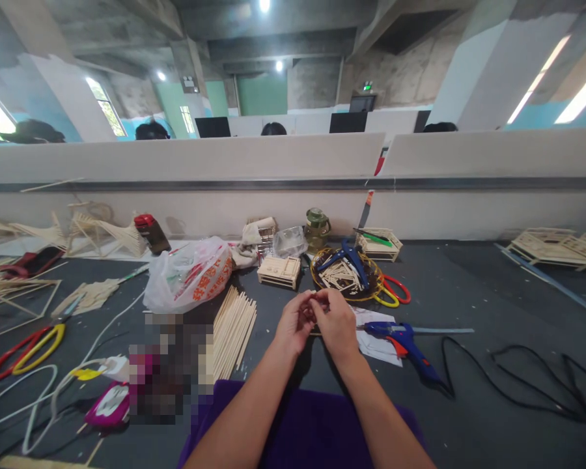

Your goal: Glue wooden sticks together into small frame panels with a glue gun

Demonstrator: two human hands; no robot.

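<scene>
My left hand [297,319] and my right hand [334,320] meet over the middle of the dark table, fingers curled and pinched together. What lies between the fingertips is too small and too covered to make out. Just right of my right hand rests a blue hot glue gun [404,340], its nozzle toward the hand, over white paper [385,352]. Beyond the hands, a round yellow-rimmed basket [339,277] holds short wooden stick pieces and a blue tool [355,262]. A bundle of long thin wooden sticks [234,329] lies left of my left hand.
A small wooden stick model [279,271] stands behind the hands. Red-and-yellow scissors [393,291] lie beside the basket; another pair of scissors [29,348] lies far left. A plastic bag [190,273], a green bottle [317,229] and a black cable [532,365] also occupy the table.
</scene>
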